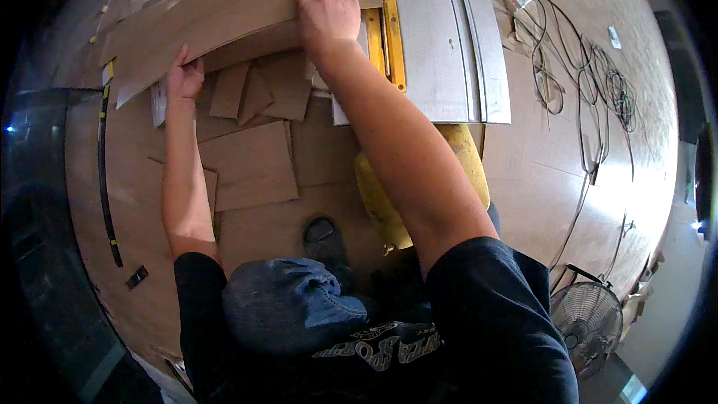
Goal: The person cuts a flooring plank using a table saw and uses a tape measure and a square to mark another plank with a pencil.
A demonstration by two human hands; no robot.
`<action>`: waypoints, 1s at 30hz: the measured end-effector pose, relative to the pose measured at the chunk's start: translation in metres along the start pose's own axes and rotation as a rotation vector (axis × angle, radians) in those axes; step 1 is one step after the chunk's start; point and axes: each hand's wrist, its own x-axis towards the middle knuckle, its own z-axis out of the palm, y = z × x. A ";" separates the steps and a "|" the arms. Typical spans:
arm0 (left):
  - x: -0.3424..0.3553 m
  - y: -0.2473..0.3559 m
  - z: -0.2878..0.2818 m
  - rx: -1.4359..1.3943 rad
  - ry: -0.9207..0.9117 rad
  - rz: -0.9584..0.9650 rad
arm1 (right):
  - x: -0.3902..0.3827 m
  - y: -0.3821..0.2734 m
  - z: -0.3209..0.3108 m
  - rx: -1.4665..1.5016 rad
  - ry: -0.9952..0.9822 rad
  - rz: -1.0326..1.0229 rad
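My left hand (185, 76) grips the lower edge of a long brown board (224, 11), thumb raised along its face and fingers partly hidden. Atop the same board, near its right end, my right hand (329, 11) rests with fingers slightly apart. Just right of that hand, yellow bars (394, 30) lie along a grey metal table saw top (434, 37). Beneath this top is a yellow body (471, 164), partly behind my right forearm. Several loose board offcuts (247, 161) lie on the floor under and below the long board.
Tangled cables (613, 82) and a power strip (521, 0) lie on the floor at the right, with a metal fan (587, 329) lower right. A long black strip (106, 179) lies at the left, beside a dark floor edge. My sandaled foot (321, 236) and jeaned knee are below.
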 end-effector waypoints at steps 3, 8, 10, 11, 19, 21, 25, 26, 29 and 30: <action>-0.006 -0.002 0.006 -0.020 0.026 0.003 | -0.002 -0.001 0.000 -0.015 0.044 0.017; -0.007 0.004 0.005 0.024 -0.090 -0.028 | -0.002 0.001 -0.001 0.027 0.030 0.015; 0.000 0.007 -0.003 0.045 0.010 0.013 | -0.003 0.000 0.001 0.037 0.044 0.006; 0.002 0.007 -0.003 0.055 0.058 0.031 | -0.003 0.000 0.000 0.035 0.048 0.007; -0.007 0.005 0.013 0.053 0.093 0.029 | -0.006 0.006 0.005 0.078 0.159 -0.022; -0.018 0.006 0.021 0.068 0.053 0.039 | -0.008 0.002 -0.006 0.076 0.041 0.011; -0.015 0.013 0.017 0.104 0.027 0.018 | -0.007 0.000 -0.009 0.095 0.019 0.025; -0.015 0.016 0.015 0.120 0.012 0.008 | -0.008 -0.001 -0.008 0.094 0.039 0.019; -0.029 0.011 0.018 0.113 -0.083 0.025 | -0.012 -0.001 -0.008 0.082 0.087 0.011; -0.035 0.006 0.024 0.100 -0.123 0.035 | -0.014 0.000 -0.010 0.081 0.048 0.012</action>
